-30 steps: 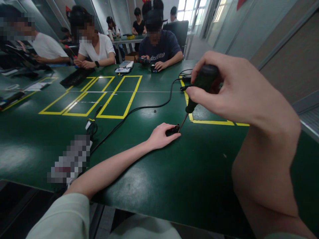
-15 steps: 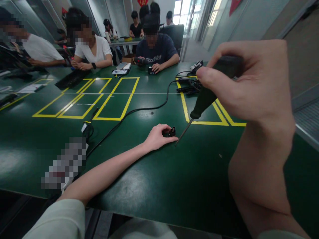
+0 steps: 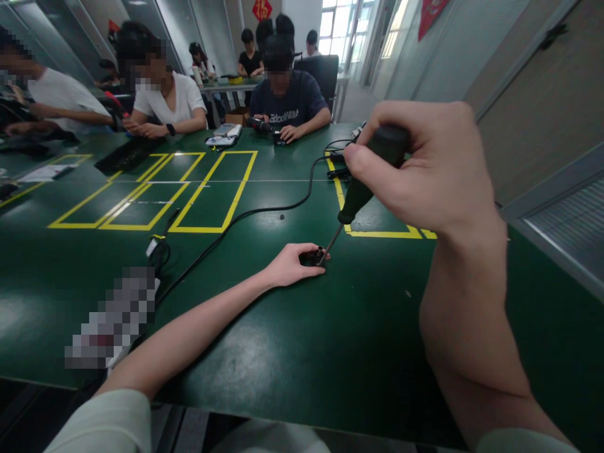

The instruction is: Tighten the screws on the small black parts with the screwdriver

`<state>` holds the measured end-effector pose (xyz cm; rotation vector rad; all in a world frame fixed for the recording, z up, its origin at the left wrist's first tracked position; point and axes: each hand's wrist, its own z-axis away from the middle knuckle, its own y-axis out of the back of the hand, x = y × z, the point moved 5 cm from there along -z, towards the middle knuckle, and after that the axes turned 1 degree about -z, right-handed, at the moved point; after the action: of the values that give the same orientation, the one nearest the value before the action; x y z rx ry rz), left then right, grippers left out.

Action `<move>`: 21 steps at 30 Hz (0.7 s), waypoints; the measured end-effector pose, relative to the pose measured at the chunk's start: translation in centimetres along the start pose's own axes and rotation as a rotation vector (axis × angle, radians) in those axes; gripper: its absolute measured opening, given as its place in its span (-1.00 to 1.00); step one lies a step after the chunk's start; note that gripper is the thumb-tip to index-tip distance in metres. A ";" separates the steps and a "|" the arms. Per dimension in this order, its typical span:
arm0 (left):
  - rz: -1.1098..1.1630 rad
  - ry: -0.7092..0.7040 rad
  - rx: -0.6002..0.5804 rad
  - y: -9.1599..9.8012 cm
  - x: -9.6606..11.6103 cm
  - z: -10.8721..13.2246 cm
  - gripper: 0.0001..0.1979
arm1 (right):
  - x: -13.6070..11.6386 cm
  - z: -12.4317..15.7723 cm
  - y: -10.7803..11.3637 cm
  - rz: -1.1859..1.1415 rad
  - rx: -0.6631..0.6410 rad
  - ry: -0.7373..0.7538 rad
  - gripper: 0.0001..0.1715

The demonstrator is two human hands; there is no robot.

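Observation:
My left hand (image 3: 293, 265) rests on the green table and grips a small black part (image 3: 310, 258) between thumb and fingers. A short round post sticks up from that part. My right hand (image 3: 419, 163), raised at the right, is closed around the dark green handle of a screwdriver (image 3: 357, 200). Its thin shaft slants down to the left, and the tip is at the black part beside the post. Whether the tip sits in a screw is too small to tell.
A black cable (image 3: 264, 207) crosses the table (image 3: 264, 352) behind my left hand. A blurred-out power strip (image 3: 116, 314) lies by my left forearm. Black parts (image 3: 337, 173) lie behind my right hand. Yellow tape marks the tabletop. Several people sit across, one (image 3: 290, 94) holding a power tool.
The screwdriver has come down and left, so its tip now meets the black part instead of standing off to its right. My left hand keeps its grip. The whole view has shifted slightly.

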<state>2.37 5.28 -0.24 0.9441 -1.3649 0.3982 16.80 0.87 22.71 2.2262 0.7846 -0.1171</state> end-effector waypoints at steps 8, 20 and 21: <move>-0.037 0.010 0.042 0.1 0.4 0.0 -0.71 | 0.0 -0.1 -0.6 0.066 -0.078 -0.027 -0.75; -0.055 0.009 0.047 0.0 0.5 0.0 -0.74 | 0.0 -0.2 -1.2 0.144 -0.131 -0.055 -0.76; -0.058 0.011 0.047 0.0 0.5 0.0 -0.74 | 0.1 -0.2 -1.2 0.154 -0.135 -0.061 -0.75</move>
<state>2.49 5.16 0.27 1.0163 -1.3204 0.3922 16.15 1.66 22.08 2.1359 0.5686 -0.0546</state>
